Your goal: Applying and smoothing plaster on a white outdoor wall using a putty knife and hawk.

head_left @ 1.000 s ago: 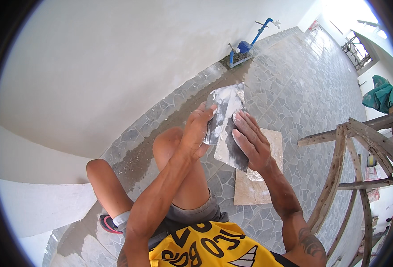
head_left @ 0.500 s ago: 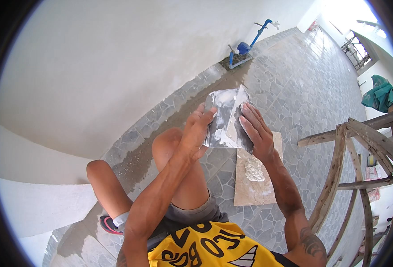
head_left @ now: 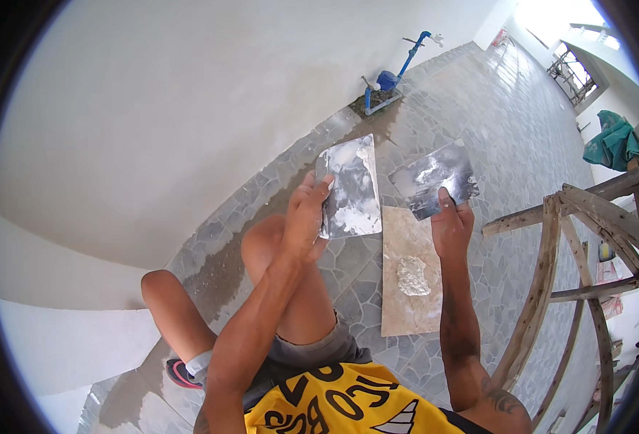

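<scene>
The floor (head_left: pixel 522 130) is laid in grey tiles patterned like broken stone, sweeping from the bottom centre of the frame to the bright opening (head_left: pixel 559 14) at the upper right. A white plastered wall (head_left: pixel 153 108) fills the upper left, its foot curving with the lens; along it run a band of the same tile and a brown, speckled strip (head_left: pixel 222 271) of rough ground. At the top, right of centre, a blue water pipe (head_left: pixel 410 58) with a white tap (head_left: pixel 437 40) stands against the wall.

Near the middle of the frame, the left hand (head_left: pixel 306 217) pinches a rectangular putty blade (head_left: pixel 350 189) by its left edge, thumb on the white-smeared face. Just right of centre, the right hand (head_left: pixel 452 224) pinches a second putty blade (head_left: pixel 439 177) at its lower edge, thumb on top, fingers mostly hidden beneath. The blades are apart, both raised above the floor.

Below the right hand lies a tan board (head_left: pixel 406 315), bearing a lump of white putty (head_left: pixel 412 276). At the right edge stands a rough timber trestle (head_left: pixel 549 253), with green cloth (head_left: pixel 614 145) draped at its top
</scene>
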`<state>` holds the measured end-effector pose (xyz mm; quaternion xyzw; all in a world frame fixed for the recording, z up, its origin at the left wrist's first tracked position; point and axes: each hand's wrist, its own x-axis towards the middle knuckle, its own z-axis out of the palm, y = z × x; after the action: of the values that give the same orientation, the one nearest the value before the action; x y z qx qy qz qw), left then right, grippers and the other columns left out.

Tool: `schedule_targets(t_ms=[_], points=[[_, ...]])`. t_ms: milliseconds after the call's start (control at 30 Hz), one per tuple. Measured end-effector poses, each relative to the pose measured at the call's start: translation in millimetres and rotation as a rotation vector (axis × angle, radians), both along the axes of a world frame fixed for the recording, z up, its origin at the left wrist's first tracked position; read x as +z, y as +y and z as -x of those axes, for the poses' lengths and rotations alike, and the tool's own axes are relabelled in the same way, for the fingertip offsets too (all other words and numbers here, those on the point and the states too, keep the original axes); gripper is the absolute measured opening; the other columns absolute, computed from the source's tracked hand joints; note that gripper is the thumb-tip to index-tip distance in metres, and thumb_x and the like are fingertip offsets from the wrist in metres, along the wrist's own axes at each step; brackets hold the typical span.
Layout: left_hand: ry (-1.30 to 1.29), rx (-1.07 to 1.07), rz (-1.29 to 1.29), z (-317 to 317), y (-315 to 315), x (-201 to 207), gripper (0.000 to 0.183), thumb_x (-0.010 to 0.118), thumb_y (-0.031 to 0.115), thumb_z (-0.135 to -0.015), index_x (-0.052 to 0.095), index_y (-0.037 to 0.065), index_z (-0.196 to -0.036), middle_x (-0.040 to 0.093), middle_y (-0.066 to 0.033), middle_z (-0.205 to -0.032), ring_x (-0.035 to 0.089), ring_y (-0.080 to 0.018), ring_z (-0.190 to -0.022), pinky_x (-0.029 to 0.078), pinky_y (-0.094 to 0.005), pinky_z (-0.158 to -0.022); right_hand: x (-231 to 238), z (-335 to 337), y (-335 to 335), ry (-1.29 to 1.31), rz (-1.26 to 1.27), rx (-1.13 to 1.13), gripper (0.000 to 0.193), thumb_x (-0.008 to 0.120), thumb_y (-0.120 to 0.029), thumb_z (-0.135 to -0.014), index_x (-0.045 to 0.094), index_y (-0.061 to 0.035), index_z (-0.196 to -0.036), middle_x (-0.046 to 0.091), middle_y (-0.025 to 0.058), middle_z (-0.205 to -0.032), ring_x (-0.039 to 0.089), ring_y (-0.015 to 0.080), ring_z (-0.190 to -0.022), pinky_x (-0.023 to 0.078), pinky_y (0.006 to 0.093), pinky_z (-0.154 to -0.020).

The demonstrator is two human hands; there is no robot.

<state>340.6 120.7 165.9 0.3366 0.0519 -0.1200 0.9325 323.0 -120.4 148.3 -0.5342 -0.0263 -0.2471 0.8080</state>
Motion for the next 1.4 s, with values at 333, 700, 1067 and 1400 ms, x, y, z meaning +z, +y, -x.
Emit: schedule_targets(t_ms=[333, 700, 1067, 1400], points=[[-0.072, -0.046, -0.029, 0.5, -3.0, -7.7, 0.055, 0.056, 0.018, -0.099, 0.031, -0.006, -0.141, 0.059, -0.0082, -0.118, 0.062, -0.0088, -0.095, 0.053, -0.025, -0.079, 31.0, -0.2, 38.1, 0.191, -0.482, 0.157, 0.032, 0.056, -0.017, -0.097, 0.055, -0.0033, -0.126, 0.065, 0.0072, -0.115, 0.064, 0.0237, -0.105, 0.05, 0.0408, -0.093], [-0.091, -0.036, -0.021, 5.9, -0.8, 6.1, 0.041, 0.053, 0.018, -0.1, 0.04, -0.001, -0.134, 0.063, -0.0065, -0.112, 0.064, -0.0095, -0.094, 0.054, -0.0247, -0.079, -1.9, -31.1, 57.3, 0.267, -0.392, 0.236, 0.032, 0.055, -0.025, -0.1, 0.057, -0.001, -0.12, 0.064, 0.0103, -0.115, 0.061, 0.0232, -0.107, 0.047, 0.0401, -0.097], [-0.052, -0.039, 0.031, -8.7, 2.9, -23.5, 0.045, 0.05, 0.017, -0.1, 0.036, -0.005, -0.137, 0.058, -0.0068, -0.117, 0.063, -0.0114, -0.095, 0.054, -0.0281, -0.081, 28.4, 1.9, 50.6, -0.226, -0.197, 0.151, 0.042, 0.05, 0.003, -0.094, 0.045, 0.0078, -0.135, 0.052, 0.0119, -0.134, 0.051, 0.026, -0.122, 0.035, 0.0448, -0.11], [-0.113, -0.195, -0.003, -9.6, 10.7, -25.5, 0.037, 0.045, 0.018, -0.101, 0.042, -0.003, -0.131, 0.061, -0.0084, -0.111, 0.065, -0.0122, -0.089, 0.057, -0.0251, -0.068, 38.3, 18.8, 86.8, -0.75, 1.114, 0.018, 0.045, 0.063, 0.005, -0.084, 0.053, -0.0001, -0.127, 0.053, 0.0267, -0.135, 0.051, 0.0435, -0.127, 0.041, 0.0539, -0.106]])
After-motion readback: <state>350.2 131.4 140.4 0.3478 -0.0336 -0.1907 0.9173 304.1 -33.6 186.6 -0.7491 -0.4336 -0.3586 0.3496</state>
